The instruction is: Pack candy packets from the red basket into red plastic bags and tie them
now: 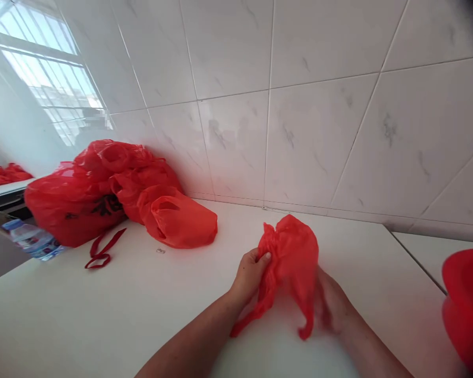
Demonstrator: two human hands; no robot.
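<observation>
A crumpled red plastic bag (291, 257) is held up over the white counter (122, 310) between both my hands. My left hand (250, 273) pinches its left edge, thumb pressed on the plastic. My right hand (333, 304) sits behind the bag's right side, seen partly through the thin plastic, fingers curled onto it. Two loose ends of the bag hang down toward the counter.
A heap of red plastic bags (110, 189) lies at the back left against the tiled wall, a red strip (102, 249) in front of it. A plastic water bottle (33, 239) lies at the left edge. More red plastic (467, 304) shows at the right edge.
</observation>
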